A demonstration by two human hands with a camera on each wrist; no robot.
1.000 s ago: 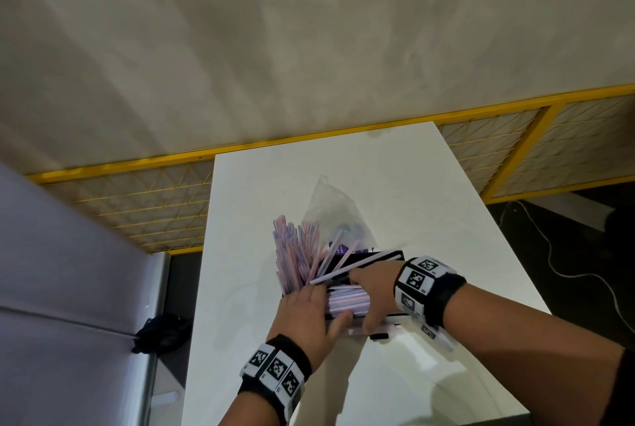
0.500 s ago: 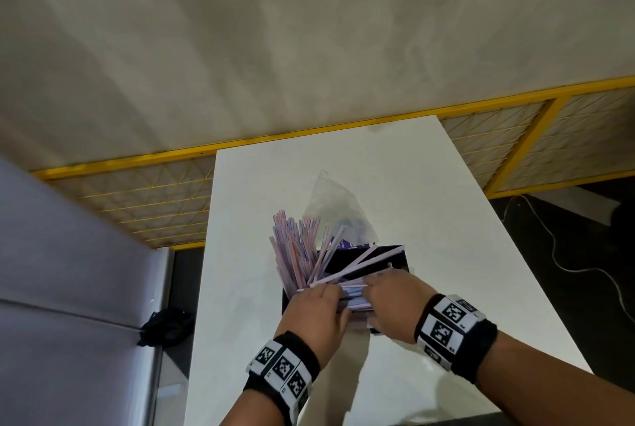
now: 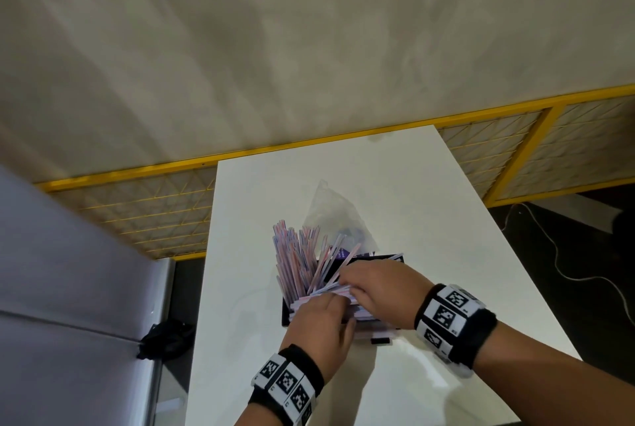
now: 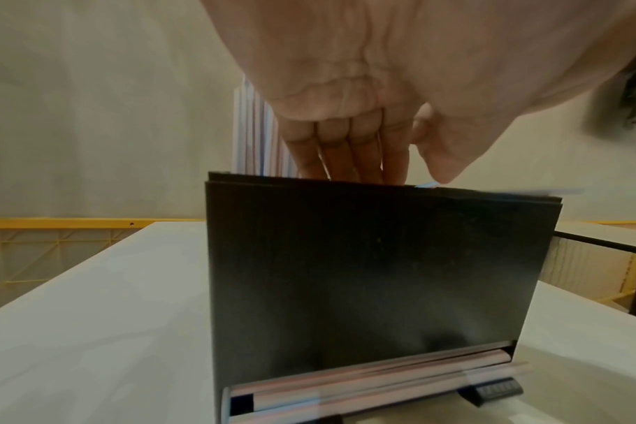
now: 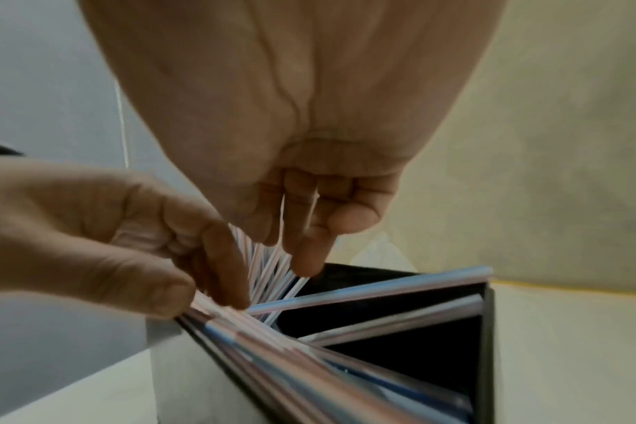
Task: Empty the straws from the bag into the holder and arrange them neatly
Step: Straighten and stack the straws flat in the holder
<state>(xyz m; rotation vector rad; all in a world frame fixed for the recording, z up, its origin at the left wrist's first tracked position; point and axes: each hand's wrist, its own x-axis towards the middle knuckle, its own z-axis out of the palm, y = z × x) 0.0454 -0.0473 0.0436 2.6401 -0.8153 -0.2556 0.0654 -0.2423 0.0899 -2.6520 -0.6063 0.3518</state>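
A black box-shaped straw holder (image 3: 390, 258) stands on the white table (image 3: 446, 236). Pink, white and blue straws (image 3: 295, 253) stick up at its left side, and others lie slanted across its opening (image 5: 364, 292). My left hand (image 3: 323, 315) reaches over the near wall (image 4: 345, 272) and pinches a bundle of straws at the rim (image 5: 207, 292). My right hand (image 3: 371, 284) is over the opening, its fingers (image 5: 305, 255) curled among upright straws. Straws lie in the slot at the holder's foot (image 4: 382, 381). The clear plastic bag (image 3: 330, 216) lies behind the holder.
A yellow-framed mesh fence (image 3: 137, 205) runs behind and beside the table. A grey panel (image 3: 68, 271) stands at the left, with a black object (image 3: 165, 336) on the floor by it. A white cable (image 3: 567, 271) lies on the floor at the right.
My right hand has moved from the holder's near right side up over its opening, onto the loose slanted straws. My left hand stays at the near left rim.
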